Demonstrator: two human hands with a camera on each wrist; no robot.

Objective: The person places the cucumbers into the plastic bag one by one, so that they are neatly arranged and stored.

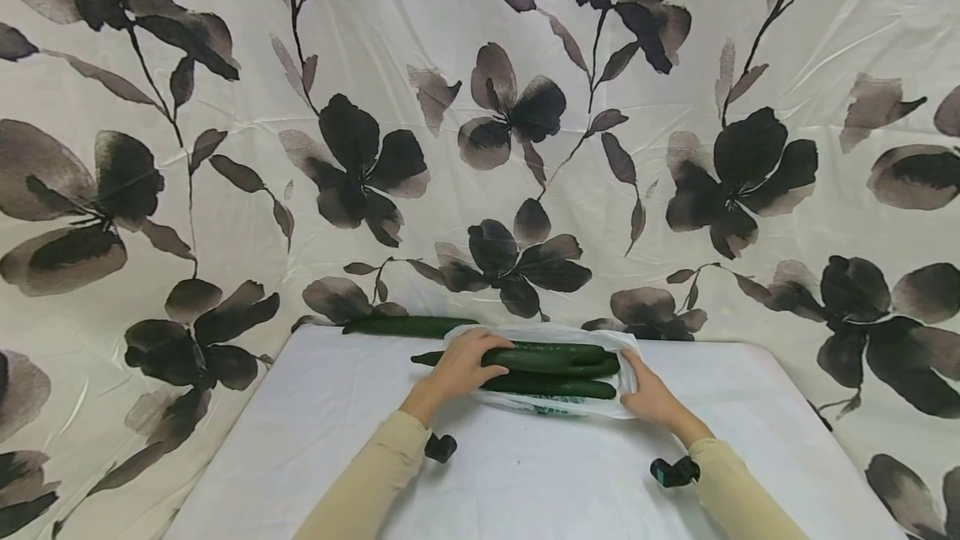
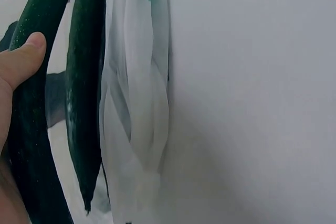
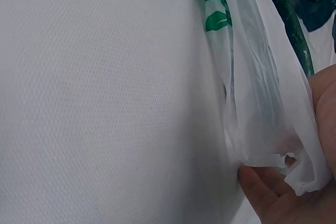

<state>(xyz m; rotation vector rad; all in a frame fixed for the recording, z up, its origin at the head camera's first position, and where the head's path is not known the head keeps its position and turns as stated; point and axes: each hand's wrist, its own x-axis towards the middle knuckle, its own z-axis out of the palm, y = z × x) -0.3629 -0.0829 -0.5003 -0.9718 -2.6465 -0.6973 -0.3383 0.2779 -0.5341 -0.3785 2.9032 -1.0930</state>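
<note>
White table (image 1: 337, 457): we see it beneath the bag.
Bag (image 1: 596, 407): white plastic, green print.
Upper cucumber (image 1: 555, 357): above the bag's opening.
Lower cucumber (image 1: 555, 387): along that opening.
Rear cucumber (image 1: 408, 326): behind the bag, leftward.
Left hand (image 1: 467, 363): curled around the upper cucumber.
Right hand (image 1: 651, 392): pinching the bag's right end.

passable: tabletop (image 1: 540, 482) between forearms (image 1: 367, 482) | blocking: bag (image 1: 517, 402), rear cucumber (image 1: 408, 326), floral cloth (image 1: 427, 207) behind

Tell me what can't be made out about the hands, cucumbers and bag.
Left wrist: both ends of the gripped cucumber, cut off by top and bottom edges.
Right wrist: part of the right hand, cut off by the right edge.
Head: green print on the plastic bag, too small.
</note>
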